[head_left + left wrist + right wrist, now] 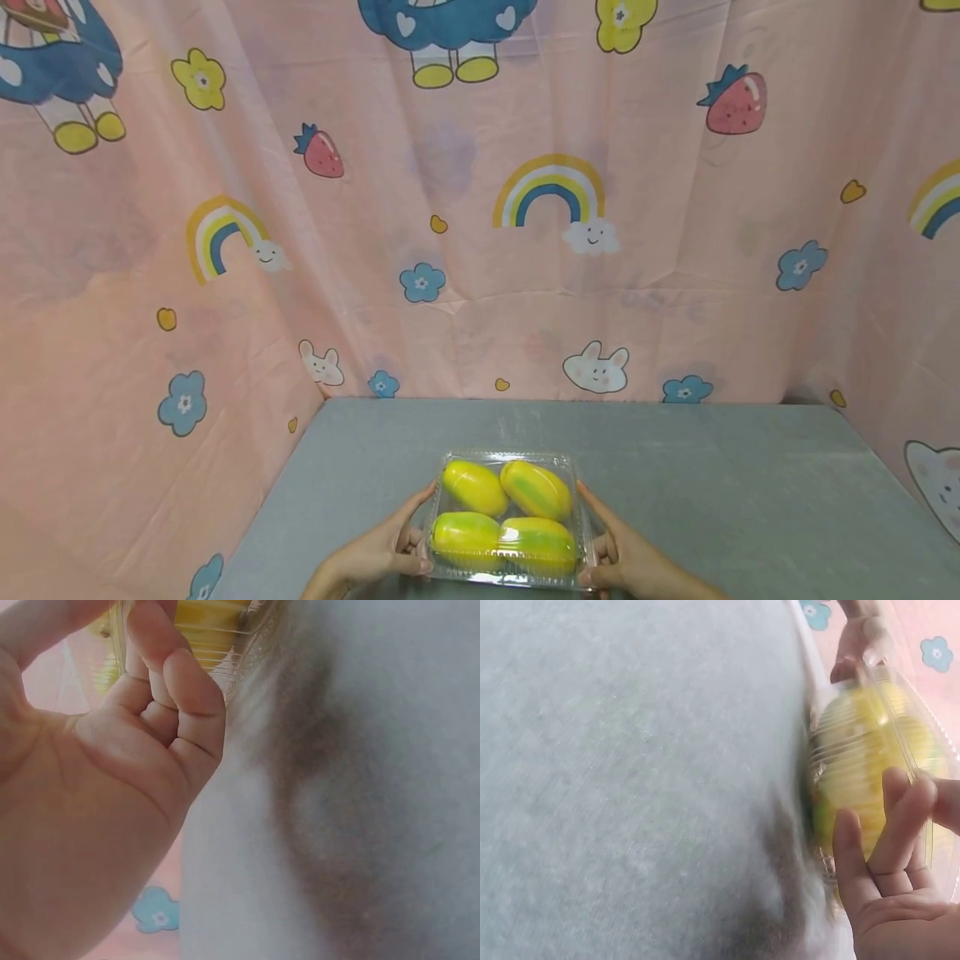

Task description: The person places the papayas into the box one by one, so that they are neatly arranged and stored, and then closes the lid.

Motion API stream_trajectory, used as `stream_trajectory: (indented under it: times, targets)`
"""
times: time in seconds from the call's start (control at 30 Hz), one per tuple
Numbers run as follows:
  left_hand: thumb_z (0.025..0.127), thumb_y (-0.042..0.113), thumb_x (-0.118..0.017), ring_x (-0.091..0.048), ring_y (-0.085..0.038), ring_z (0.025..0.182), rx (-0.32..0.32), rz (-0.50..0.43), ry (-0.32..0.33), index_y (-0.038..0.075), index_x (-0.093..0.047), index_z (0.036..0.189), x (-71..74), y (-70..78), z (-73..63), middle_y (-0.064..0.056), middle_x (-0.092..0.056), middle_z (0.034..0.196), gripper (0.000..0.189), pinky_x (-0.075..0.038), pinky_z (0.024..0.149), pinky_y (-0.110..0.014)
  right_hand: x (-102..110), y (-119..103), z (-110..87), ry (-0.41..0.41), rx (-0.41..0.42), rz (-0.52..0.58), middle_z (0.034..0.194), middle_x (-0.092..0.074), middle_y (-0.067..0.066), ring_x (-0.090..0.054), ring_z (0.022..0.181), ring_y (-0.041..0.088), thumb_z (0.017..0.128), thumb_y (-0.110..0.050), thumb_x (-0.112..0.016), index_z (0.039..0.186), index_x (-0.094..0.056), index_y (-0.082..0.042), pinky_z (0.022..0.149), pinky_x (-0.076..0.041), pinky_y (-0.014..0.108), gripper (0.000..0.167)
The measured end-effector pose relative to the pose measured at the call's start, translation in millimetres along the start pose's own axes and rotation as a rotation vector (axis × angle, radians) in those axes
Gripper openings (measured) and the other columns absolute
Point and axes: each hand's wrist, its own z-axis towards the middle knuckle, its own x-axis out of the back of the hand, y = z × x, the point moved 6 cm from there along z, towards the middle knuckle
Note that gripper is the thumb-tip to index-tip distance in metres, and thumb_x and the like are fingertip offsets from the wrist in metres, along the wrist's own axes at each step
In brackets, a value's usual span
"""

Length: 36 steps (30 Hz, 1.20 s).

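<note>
A clear plastic clamshell box (512,577) with a ribbed wall is at the front middle of the table. Inside lie several yellow fruits (536,490) tinged with green, shaped like mangoes, in two rows. My left hand (378,546) grips the box's left edge, thumb near the front corner and index finger stretched along the side. At the opposite edge, my right hand (633,550) holds it the same way. The left wrist view shows the left hand's other fingers (196,690) bent at the rim. In the right wrist view, the right fingers (904,832) pinch the lip.
Grey cloth covers the table (720,483), stretching away on both sides of the box. A pink printed curtain (465,333) hangs behind the table's back edge and along both sides. Shadows of the hands and box fall on the cloth.
</note>
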Motion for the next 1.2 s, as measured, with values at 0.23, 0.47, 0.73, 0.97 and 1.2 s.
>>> stream_trajectory:
  times: [0.23,0.47,0.73,0.97,1.2]
  targets:
    - [0.090,0.006,-0.067,-0.065,-0.006,0.076,0.006,-0.003,0.009,0.012,0.012,0.158,-1.0,2.1,-0.9,0.002,-0.066,0.083,0.105,-0.056,0.073,-0.019,0,-1,0.5,0.011,0.009,-0.021,0.072,-0.065,-0.004,-0.057,0.056,0.001,0.088,-0.001,-0.069,0.152,0.030,-0.010,0.054,-0.051,0.014,0.118]
    - [0.089,0.004,-0.066,-0.065,-0.006,0.076,-0.014,0.002,0.003,0.012,0.013,0.158,0.1,-0.4,-1.1,0.002,-0.065,0.083,0.105,-0.057,0.074,-0.019,2,-1,0.4,-0.011,-0.006,-0.027,0.073,-0.065,-0.004,-0.051,0.051,-0.002,0.089,-0.002,-0.067,0.152,0.030,-0.011,0.048,-0.044,0.011,0.116]
    - [0.087,0.015,-0.075,-0.050,-0.001,0.062,0.019,0.079,0.083,0.013,0.007,0.159,4.8,-0.4,0.4,0.003,-0.061,0.078,0.110,-0.044,0.060,-0.015,3,0,-1.3,0.031,-0.034,-0.049,0.076,-0.068,-0.002,-0.055,0.055,0.001,0.090,-0.007,-0.069,0.153,0.028,-0.010,0.050,-0.046,0.013,0.116]
    - [0.082,0.021,-0.080,-0.051,-0.002,0.059,0.017,0.168,0.183,0.012,-0.001,0.160,6.0,1.8,3.3,0.004,-0.061,0.073,0.112,-0.045,0.058,-0.016,8,5,1.6,0.117,-0.075,-0.111,0.073,-0.064,-0.005,-0.051,0.053,0.002,0.090,-0.015,-0.071,0.154,0.026,-0.011,0.049,-0.044,0.014,0.116]
    - [0.080,0.024,-0.082,-0.047,0.000,0.057,-0.028,0.256,0.234,0.013,-0.008,0.160,10.8,5.7,7.5,0.007,-0.055,0.067,0.110,-0.041,0.055,-0.015,15,4,6.3,0.212,-0.081,-0.171,0.071,-0.061,-0.006,-0.048,0.055,0.003,0.087,-0.019,-0.075,0.156,0.021,-0.012,0.051,-0.043,0.016,0.119]
